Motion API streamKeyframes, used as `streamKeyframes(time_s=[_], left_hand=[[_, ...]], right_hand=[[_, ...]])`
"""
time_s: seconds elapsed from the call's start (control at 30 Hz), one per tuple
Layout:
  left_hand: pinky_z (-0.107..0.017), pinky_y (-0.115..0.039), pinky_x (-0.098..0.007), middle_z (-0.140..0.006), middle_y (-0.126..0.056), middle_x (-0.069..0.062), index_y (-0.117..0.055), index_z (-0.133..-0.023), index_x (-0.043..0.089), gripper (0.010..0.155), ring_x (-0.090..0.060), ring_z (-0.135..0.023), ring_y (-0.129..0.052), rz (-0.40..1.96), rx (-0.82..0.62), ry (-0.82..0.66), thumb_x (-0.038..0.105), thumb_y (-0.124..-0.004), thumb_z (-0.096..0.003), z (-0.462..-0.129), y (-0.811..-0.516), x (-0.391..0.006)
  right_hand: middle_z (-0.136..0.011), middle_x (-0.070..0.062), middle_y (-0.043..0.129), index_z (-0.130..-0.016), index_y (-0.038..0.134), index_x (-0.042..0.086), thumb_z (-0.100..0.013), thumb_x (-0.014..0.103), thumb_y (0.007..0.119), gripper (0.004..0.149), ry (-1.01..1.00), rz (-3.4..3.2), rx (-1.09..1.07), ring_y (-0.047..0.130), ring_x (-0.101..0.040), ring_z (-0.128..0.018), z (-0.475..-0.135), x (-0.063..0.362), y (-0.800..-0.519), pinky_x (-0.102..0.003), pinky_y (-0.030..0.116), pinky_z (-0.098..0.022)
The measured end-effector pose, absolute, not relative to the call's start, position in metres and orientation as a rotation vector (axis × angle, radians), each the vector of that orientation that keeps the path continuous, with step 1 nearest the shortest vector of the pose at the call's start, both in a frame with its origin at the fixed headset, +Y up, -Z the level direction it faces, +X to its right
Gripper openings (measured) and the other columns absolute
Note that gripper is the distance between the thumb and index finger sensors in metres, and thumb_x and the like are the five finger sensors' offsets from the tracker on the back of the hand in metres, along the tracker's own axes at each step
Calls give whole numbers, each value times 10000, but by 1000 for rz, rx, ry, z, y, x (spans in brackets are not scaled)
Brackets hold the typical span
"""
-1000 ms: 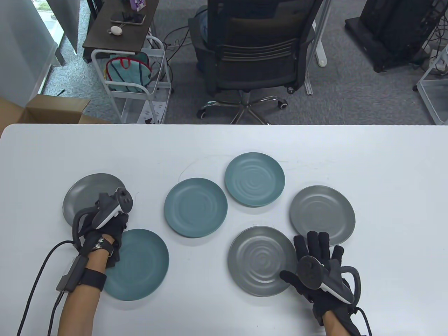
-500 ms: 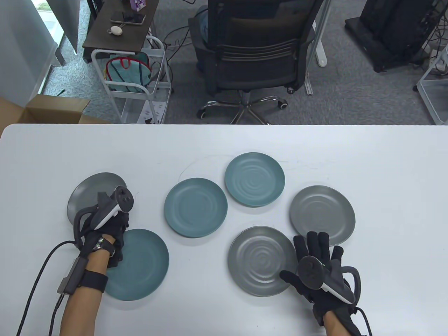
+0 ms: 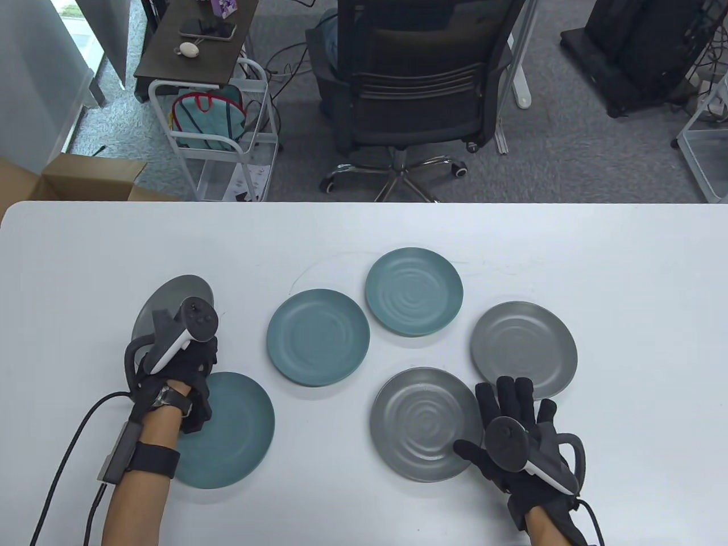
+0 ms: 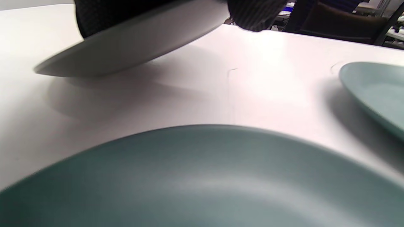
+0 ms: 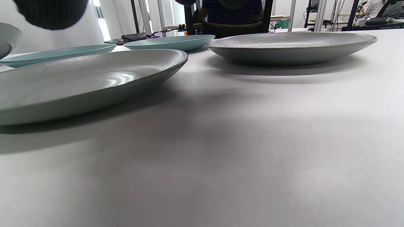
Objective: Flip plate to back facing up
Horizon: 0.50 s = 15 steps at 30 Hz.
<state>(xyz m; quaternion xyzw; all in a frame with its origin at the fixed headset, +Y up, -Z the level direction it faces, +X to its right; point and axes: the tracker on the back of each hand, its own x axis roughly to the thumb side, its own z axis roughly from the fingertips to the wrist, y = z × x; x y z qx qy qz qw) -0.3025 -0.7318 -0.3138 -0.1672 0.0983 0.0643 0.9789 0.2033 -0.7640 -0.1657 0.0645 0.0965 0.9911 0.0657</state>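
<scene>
My left hand (image 3: 190, 355) grips the near right edge of a grey plate (image 3: 170, 298) at the table's left and holds it tilted, its right side raised off the table. In the left wrist view the plate's underside (image 4: 132, 47) hangs from my gloved fingers (image 4: 255, 15) with its far edge low by the table. My right hand (image 3: 512, 421) lies open and flat on the table, fingers spread, between two grey plates, one to its left (image 3: 424, 424) and one beyond it (image 3: 523, 348).
A teal plate (image 3: 233, 429) lies just under my left wrist, also close in the left wrist view (image 4: 202, 176). Two more teal plates (image 3: 318, 336) (image 3: 414, 291) lie mid-table. An office chair (image 3: 409, 85) stands beyond the table's far edge.
My left hand has lifted the grey plate's right edge, tipping it steeper toward the left; its outline has narrowed. My right hand has stayed put.
</scene>
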Motion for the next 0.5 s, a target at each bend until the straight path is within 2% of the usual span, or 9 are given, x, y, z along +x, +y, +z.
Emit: streamKeyframes(time_s=[0.3, 0.5], left_hand=[[-579, -849, -469, -1074, -647, -223, -493, -1137, 119, 635, -455, -944, -834, 340, -286, 157, 373, -661, -580, -310, -709, -306], [-557, -868, -451, -1053, -677, -224, -520, -1128, 97, 626, -442, -920, -863, 563, -206, 139, 366, -659, -580, -307, -694, -316]], right_hand=[[-1194, -235, 208, -1142, 240, 166, -449, 680, 648, 955, 308, 2985, 204, 159, -482, -1080, -165, 202, -765, -744, 224, -718], [-1195, -233, 207, -1142, 241, 165, -450, 679, 646, 952, 324, 2979, 208, 158, -482, -1080, -165, 201, -765, -743, 222, -718]])
